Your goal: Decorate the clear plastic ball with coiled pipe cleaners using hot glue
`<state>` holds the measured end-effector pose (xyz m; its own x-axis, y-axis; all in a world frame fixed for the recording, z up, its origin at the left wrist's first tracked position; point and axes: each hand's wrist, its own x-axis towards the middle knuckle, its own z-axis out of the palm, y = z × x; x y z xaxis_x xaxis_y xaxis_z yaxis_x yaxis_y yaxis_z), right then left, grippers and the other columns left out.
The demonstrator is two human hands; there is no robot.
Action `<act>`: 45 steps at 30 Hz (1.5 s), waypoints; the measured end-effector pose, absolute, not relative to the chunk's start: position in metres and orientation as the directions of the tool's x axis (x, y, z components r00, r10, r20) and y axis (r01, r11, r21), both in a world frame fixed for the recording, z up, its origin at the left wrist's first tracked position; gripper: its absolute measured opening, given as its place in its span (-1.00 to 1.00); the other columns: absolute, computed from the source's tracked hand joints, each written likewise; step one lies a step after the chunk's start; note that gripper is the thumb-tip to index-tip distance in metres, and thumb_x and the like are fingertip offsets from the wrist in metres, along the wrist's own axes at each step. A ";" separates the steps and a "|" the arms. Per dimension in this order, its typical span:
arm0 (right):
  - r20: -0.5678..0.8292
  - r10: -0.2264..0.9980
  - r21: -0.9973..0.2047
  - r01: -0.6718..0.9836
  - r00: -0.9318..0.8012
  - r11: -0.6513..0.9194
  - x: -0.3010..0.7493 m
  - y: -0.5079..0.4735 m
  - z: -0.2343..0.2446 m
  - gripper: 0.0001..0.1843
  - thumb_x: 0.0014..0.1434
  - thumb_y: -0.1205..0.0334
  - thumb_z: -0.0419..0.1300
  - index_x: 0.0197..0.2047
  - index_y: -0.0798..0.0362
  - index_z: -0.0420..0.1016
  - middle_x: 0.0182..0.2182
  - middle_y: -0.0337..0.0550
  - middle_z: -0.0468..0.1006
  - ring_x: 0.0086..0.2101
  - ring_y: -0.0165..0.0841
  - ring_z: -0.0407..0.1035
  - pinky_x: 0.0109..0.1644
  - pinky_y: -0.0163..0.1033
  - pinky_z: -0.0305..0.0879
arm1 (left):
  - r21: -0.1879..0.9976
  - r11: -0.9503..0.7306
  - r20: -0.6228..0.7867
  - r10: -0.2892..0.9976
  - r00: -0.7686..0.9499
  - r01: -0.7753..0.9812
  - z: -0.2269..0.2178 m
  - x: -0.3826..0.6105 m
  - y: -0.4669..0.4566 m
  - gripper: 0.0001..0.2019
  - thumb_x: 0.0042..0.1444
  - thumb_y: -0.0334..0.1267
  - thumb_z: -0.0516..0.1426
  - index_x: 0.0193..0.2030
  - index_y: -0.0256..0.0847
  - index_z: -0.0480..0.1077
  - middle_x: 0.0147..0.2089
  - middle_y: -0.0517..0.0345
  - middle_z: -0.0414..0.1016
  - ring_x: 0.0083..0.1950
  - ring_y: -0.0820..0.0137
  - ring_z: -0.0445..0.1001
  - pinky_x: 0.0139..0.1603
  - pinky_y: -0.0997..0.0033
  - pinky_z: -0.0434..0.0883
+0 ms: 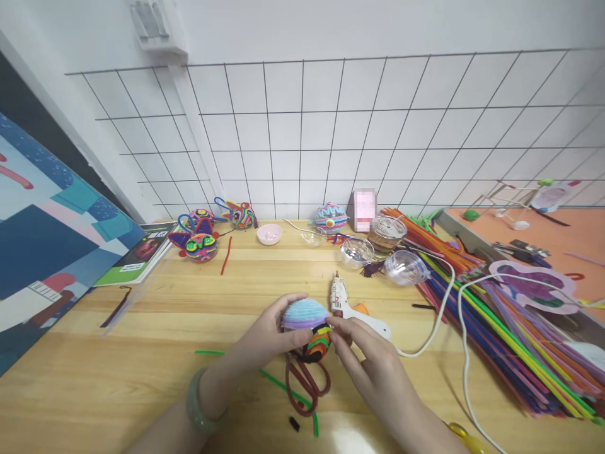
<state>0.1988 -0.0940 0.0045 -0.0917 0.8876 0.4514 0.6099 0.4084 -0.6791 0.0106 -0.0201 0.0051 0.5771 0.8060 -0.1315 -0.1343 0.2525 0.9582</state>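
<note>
While a gridded white wall (321,132) backs the wooden table (155,328), left hand (267,334) curled round a multicoloured ball (306,313), right hand (371,353) pinching its edge.

A craft workspace, shown by its glue gun (353,313) and heaped pipe cleaners (515,343).

The held ball (305,313) looks fuzzy and matt, the table (155,328) glossy wood, the shells (405,267) shiny plastic.
</note>
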 end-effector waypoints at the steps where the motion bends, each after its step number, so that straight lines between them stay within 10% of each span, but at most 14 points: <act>1: 0.458 0.883 -0.682 0.598 -0.099 0.421 0.200 -0.094 0.006 -0.73 0.29 0.27 0.00 0.00 0.00 0.42 -0.30 -0.05 0.56 -0.29 -0.27 0.45 -0.23 -0.22 0.37 | 0.955 0.258 -0.128 0.803 0.582 -0.146 0.005 0.011 -0.020 -0.43 -0.13 -0.23 0.34 0.07 -0.15 0.33 0.00 -0.01 0.48 0.01 0.19 0.45 -0.02 0.31 0.37; 16: 0.276 0.939 -0.388 0.918 0.206 -0.088 0.291 -0.046 -0.024 -0.64 0.17 0.30 -0.03 -0.16 0.10 0.58 -0.25 0.08 0.57 -0.29 -0.14 0.47 -0.24 -0.14 0.30 | 0.844 0.399 -0.220 0.866 0.448 -0.358 0.015 0.000 -0.001 -0.63 -0.06 -0.20 0.29 -0.10 -0.27 0.42 -0.05 -0.09 0.51 -0.09 0.20 0.49 -0.08 0.26 0.40; 26: 0.190 0.982 -0.339 0.939 0.011 0.055 0.278 -0.060 -0.017 -0.53 0.20 0.12 0.03 0.14 0.08 0.37 -0.21 0.03 0.54 -0.22 -0.16 0.46 -0.16 -0.16 0.33 | 0.749 0.522 -0.298 0.816 0.495 -0.409 0.006 -0.012 0.009 -0.66 0.09 -0.16 0.15 0.01 -0.15 0.32 -0.03 -0.08 0.51 -0.06 0.07 0.53 -0.08 -0.03 0.42; 32: 0.046 0.997 -0.289 0.955 -0.059 0.070 0.266 -0.063 -0.021 -0.46 0.04 0.45 0.05 0.11 0.07 0.39 -0.20 0.07 0.55 -0.17 -0.10 0.40 -0.05 -0.08 0.23 | 0.762 0.500 -0.297 0.834 0.465 -0.411 0.003 -0.012 0.010 -0.63 0.09 -0.11 0.16 0.02 -0.16 0.30 -0.05 -0.11 0.51 -0.06 0.08 0.53 -0.15 0.08 0.46; 40: 0.052 0.999 -0.409 0.912 -0.014 0.034 0.257 -0.059 -0.009 -0.63 0.11 0.31 0.06 0.01 0.06 0.40 -0.21 0.02 0.55 -0.21 -0.15 0.45 -0.13 -0.14 0.29 | 0.888 0.280 -0.093 0.886 0.454 -0.364 0.007 -0.011 0.008 -0.39 -0.25 -0.18 0.39 -0.01 -0.17 0.31 0.01 -0.08 0.46 -0.03 0.11 0.48 -0.07 0.13 0.41; 45: 0.190 0.982 -0.751 0.645 0.009 0.139 0.252 -0.065 0.009 -0.65 0.18 0.08 0.08 0.00 0.02 0.33 -0.16 -0.07 0.53 -0.21 -0.21 0.44 -0.15 -0.20 0.35 | 0.955 0.103 0.001 0.936 0.352 -0.278 0.001 -0.009 0.011 -0.37 -0.24 -0.30 0.38 0.02 -0.17 0.28 -0.01 0.03 0.46 0.01 0.22 0.43 0.09 0.21 0.31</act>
<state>0.2522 -0.0647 0.0089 0.0092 0.9818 0.1895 0.6454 0.1390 -0.7511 -0.0089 0.0108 0.0012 0.3519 0.9361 0.0013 -0.2783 0.1033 0.9549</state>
